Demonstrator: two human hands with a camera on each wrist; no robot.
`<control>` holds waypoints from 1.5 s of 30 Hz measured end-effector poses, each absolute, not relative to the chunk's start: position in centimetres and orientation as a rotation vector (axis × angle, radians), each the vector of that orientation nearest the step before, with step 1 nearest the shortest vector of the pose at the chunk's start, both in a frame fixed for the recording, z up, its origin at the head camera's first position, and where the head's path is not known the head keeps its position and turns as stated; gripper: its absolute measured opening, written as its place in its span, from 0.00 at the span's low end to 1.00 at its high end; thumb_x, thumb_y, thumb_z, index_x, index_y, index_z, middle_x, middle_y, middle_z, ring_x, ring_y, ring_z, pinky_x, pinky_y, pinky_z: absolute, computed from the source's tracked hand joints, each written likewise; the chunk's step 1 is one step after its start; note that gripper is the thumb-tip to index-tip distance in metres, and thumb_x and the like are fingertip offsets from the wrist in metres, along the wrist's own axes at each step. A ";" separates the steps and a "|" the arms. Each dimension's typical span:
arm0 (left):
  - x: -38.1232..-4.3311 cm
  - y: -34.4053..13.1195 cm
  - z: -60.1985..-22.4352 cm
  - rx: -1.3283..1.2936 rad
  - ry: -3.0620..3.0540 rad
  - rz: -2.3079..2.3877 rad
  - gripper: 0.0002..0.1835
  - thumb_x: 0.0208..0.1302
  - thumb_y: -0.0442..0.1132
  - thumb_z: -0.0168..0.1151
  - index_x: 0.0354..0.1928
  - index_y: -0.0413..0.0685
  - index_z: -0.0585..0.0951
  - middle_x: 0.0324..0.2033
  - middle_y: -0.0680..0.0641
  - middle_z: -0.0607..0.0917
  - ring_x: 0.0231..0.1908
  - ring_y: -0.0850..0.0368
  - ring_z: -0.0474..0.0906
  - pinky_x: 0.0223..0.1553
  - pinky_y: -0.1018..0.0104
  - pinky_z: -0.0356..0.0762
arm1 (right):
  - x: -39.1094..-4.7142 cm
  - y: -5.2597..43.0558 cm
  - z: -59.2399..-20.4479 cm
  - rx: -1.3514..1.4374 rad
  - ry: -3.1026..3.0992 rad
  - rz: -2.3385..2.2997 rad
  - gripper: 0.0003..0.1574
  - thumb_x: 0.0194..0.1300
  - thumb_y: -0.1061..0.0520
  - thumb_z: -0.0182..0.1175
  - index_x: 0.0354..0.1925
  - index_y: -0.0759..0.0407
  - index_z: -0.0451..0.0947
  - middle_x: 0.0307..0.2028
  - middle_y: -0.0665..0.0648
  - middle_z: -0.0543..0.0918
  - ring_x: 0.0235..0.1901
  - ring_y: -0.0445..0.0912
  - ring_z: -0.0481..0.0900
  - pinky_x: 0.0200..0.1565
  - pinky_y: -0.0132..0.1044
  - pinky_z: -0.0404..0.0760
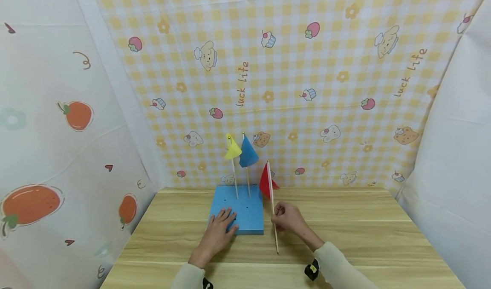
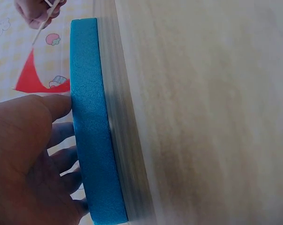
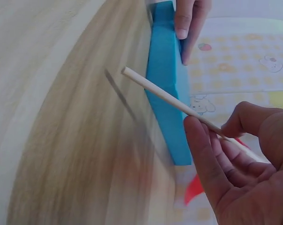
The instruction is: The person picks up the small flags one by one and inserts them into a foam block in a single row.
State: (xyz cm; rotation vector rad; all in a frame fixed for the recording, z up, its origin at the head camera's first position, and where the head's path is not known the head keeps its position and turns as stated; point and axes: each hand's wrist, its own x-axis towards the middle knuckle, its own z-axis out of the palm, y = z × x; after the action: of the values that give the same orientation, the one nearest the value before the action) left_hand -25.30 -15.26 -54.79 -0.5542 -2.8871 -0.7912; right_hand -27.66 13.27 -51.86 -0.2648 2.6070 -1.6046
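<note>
A blue foam board with several small holes lies on the table. My left hand rests on its near left part, fingers spread over the top. Two flags stand in the board's far half: a yellow flag and, just right of it, a blue flag. To the right of the board, my right hand pinches the wooden stick of a red flag between thumb and fingers. In the right wrist view the bare lower end of the stick juts out over the table.
The wooden table ends at the back against a yellow checked cloth with cartoon prints. A white cloth with fruit prints hangs on the left, and a plain white cloth on the right.
</note>
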 end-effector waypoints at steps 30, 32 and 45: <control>-25.5 -15.4 -54.9 -0.551 -2.883 -0.807 0.29 0.79 0.48 0.62 0.74 0.39 0.76 0.77 0.35 0.70 0.80 0.30 0.60 0.76 0.22 0.51 | -28.4 9.5 -46.6 -0.541 2.695 -1.714 0.05 0.66 0.62 0.67 0.34 0.58 0.79 0.29 0.53 0.86 0.27 0.39 0.86 0.34 0.33 0.89; -25.6 -15.5 -54.9 -0.547 -2.883 -0.803 0.29 0.80 0.48 0.62 0.74 0.39 0.76 0.77 0.35 0.70 0.80 0.30 0.60 0.77 0.22 0.51 | -28.5 9.1 -46.2 -0.569 2.702 -1.709 0.05 0.66 0.62 0.67 0.34 0.58 0.80 0.30 0.53 0.86 0.27 0.39 0.86 0.34 0.32 0.88; -25.4 -15.4 -54.7 -0.542 -2.906 -0.803 0.30 0.80 0.48 0.62 0.75 0.40 0.76 0.78 0.35 0.70 0.80 0.30 0.59 0.77 0.23 0.50 | -30.1 6.1 -44.2 -0.700 2.807 -1.680 0.04 0.69 0.62 0.68 0.35 0.57 0.82 0.32 0.53 0.88 0.32 0.44 0.88 0.33 0.31 0.86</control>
State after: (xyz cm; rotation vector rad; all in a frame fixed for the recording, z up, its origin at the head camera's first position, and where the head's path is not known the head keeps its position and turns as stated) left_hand -25.35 -15.41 -54.74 -0.5421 -2.9060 -0.8029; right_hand -30.10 6.08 -44.17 -0.7000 2.8073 -1.6800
